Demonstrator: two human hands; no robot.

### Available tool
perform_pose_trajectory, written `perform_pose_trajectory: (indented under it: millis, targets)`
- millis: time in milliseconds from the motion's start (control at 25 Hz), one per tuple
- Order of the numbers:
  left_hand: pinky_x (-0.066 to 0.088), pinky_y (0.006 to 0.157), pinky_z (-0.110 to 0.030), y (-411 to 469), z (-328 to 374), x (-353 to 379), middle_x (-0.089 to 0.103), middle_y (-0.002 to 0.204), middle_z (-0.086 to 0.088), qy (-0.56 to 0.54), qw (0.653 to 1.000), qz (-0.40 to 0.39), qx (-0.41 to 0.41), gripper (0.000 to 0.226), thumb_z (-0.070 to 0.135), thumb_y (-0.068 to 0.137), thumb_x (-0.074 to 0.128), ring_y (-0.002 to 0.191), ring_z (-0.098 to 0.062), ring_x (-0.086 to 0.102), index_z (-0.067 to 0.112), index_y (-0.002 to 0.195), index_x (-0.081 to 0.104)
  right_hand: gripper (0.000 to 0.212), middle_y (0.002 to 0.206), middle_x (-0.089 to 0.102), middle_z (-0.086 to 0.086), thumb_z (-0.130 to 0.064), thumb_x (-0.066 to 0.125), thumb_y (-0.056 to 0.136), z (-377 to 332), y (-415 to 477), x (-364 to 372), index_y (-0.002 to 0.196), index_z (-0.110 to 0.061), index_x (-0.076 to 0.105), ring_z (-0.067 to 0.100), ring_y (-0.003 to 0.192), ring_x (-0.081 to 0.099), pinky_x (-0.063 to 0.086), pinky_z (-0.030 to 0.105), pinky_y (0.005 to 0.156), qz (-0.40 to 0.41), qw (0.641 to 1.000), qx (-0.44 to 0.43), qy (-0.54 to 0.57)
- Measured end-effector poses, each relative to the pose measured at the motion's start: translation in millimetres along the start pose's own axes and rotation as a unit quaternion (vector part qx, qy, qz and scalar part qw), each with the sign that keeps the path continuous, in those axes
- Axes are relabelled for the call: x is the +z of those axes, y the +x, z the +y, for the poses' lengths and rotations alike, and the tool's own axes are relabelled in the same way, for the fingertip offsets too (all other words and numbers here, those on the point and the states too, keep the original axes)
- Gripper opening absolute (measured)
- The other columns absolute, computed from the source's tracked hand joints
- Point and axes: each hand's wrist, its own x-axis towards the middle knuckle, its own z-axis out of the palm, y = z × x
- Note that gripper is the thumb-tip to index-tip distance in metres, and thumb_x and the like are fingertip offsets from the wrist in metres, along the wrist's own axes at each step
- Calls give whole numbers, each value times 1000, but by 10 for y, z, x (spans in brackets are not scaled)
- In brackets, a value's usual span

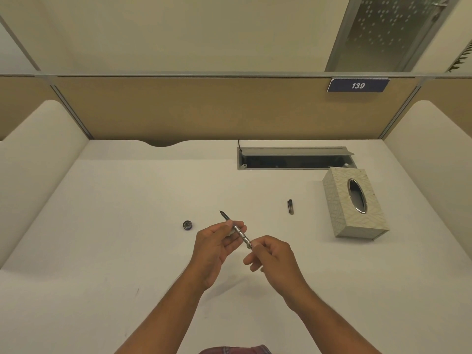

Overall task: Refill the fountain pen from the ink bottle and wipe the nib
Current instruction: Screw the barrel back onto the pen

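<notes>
Both hands on pen (236, 229) — left hand (217, 247) mid-barrel, right hand (270, 256) at rear.

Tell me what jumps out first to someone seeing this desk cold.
The two hands mid-desk: the left hand grips the fountain pen with its nib pointing away, while the right hand pinches its rear end. A patterned tissue box sits to the right, a small dark round object to the left.
</notes>
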Motion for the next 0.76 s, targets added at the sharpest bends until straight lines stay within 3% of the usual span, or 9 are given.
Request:
perform_pose_trajectory:
  millis: [160,440,600,760]
  targets:
    - [60,103,-42,13,12,12,80,123,-23,11,1000,0,-4,30,14,111,57,121,-33,78,-4,112,81,13,86,82,-2,-32,68,98,-17,-5,7,103,-21,64,10,72,73,50,20,67,-6,1000,2,8]
    - [58,110,-47,59,13,42,79,126,-24,28,999,-17,-9,31,14,111,57,124,-32,76,-8,115,79,19,81,77,0,-26,58,102,1,14,3,96,-20,76,12,70,68,53,27,69,-4,999,19,42]
    - [59,108,-46,66,21,63,79,125,-25,30,999,-15,-12,30,13,110,58,122,-33,77,-8,115,79,11,80,79,1,-30,72,95,-12,13,0,103,-23,70,11,68,73,54,27,69,15,999,2,37]
    - [59,106,-46,66,35,94,78,129,-24,-6,1000,-12,-24,27,12,108,61,123,-33,77,-4,123,77,13,82,81,0,-32,69,97,-5,26,4,99,-20,65,12,68,73,52,26,68,21,1000,2,21]
